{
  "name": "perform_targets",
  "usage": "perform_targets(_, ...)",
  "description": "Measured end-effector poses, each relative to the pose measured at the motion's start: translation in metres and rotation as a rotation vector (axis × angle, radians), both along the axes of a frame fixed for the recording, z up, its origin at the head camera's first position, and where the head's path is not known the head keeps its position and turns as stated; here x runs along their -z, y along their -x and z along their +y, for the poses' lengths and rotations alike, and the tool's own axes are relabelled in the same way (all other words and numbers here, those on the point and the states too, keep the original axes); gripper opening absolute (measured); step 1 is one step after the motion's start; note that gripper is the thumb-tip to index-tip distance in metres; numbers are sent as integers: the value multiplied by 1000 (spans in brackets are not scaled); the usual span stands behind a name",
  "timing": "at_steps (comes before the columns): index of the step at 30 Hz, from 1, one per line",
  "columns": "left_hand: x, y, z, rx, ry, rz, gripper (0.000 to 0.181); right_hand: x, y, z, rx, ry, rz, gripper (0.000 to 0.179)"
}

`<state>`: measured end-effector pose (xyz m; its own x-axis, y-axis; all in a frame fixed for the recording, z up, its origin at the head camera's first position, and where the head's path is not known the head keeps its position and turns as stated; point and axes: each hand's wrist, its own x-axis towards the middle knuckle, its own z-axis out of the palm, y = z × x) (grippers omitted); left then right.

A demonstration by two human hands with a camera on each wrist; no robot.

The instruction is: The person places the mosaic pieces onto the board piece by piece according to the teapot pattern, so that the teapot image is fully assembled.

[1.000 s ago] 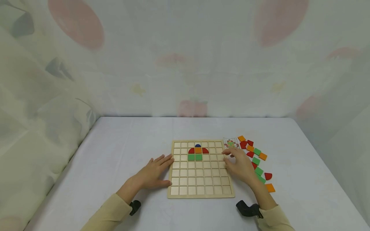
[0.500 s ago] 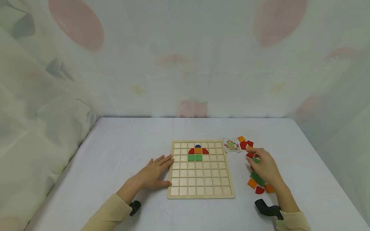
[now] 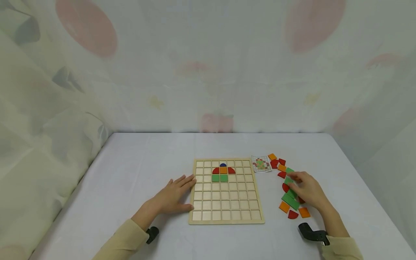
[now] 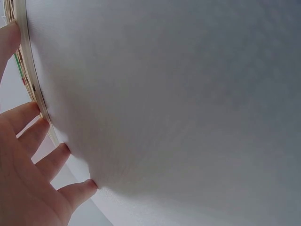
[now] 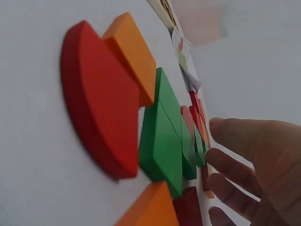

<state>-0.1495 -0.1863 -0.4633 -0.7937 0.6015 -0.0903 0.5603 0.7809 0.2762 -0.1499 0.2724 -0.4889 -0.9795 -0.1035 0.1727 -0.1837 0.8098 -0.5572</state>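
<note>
My left hand [image 3: 173, 195] lies beside the left edge of a wooden grid board [image 3: 227, 221]. Its fingers are spread, with fingertips and thumb touching the edge; the left wrist view shows the straight fingers [image 4: 51, 162] along the rim. On the board sit a blue half-round piece [image 3: 222, 165], an orange square [image 3: 223, 170] between two red quarter-round pieces [image 3: 216, 170], and two green squares [image 3: 216, 178]. My right hand [image 3: 308, 189] hovers over loose tiles, thumb and fingers parted around a green tile [image 3: 288, 180]. Nothing visible is gripped in the right wrist view.
A printed pattern card [image 3: 261, 164] lies at the board's upper right corner. Loose red, orange and green tiles run down the right side, including an orange square [image 3: 284, 207], a red rounded piece [image 3: 293, 214] and green tiles [image 5: 162, 136] lying together.
My right hand has moved right from the board's right edge to the loose tiles, uncovering the card. My left hand stays at the board's left edge.
</note>
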Motion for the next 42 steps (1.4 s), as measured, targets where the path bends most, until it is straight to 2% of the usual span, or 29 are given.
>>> perform_targets(20, 0, 0, 0, 1, 1, -4, 82, 3, 7, 6, -61, -93, 11, 28)
perform_targets(34, -4, -2, 2, -5, -3, -9, 81, 4, 10, 8, -72, -123, 6, 29)
perform_targets(42, -1, -1, 1, -5, 5, 2, 81, 6, 12, 7, -49, -138, 0, 29)
